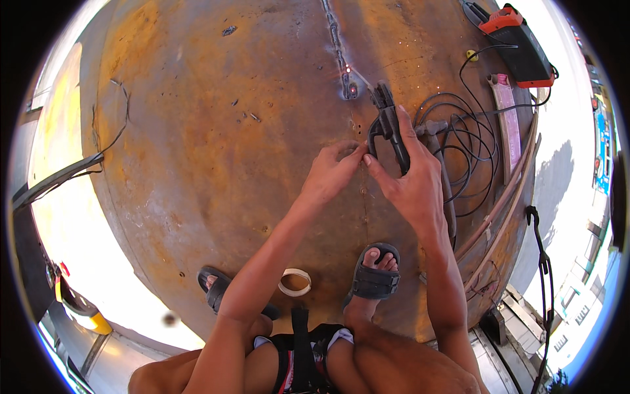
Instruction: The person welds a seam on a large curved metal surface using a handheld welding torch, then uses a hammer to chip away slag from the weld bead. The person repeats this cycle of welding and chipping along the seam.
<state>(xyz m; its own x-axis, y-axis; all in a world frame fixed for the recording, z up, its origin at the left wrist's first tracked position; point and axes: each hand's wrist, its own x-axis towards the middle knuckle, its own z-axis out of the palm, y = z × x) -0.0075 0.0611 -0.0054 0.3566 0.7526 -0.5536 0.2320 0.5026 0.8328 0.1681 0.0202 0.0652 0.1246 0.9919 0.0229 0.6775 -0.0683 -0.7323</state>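
Note:
My right hand (408, 176) grips a black welding electrode holder (387, 125) over a large rusty steel plate (216, 131). The holder's tip sits next to a small bright glowing spot (352, 87) at the lower end of a weld seam (336, 39) that runs up the plate. My left hand (333, 172) rests on the plate beside the right one, its fingertips touching the right thumb and the holder's lower part. I cannot see a rod in the holder.
Coiled black cables (467, 141) lie right of the hands. An orange and black welding machine (518, 41) sits at the top right. My sandalled feet (375, 272) stand on the plate, with a white tape ring (295, 281) between them. Wooden strips (505, 197) edge the right side.

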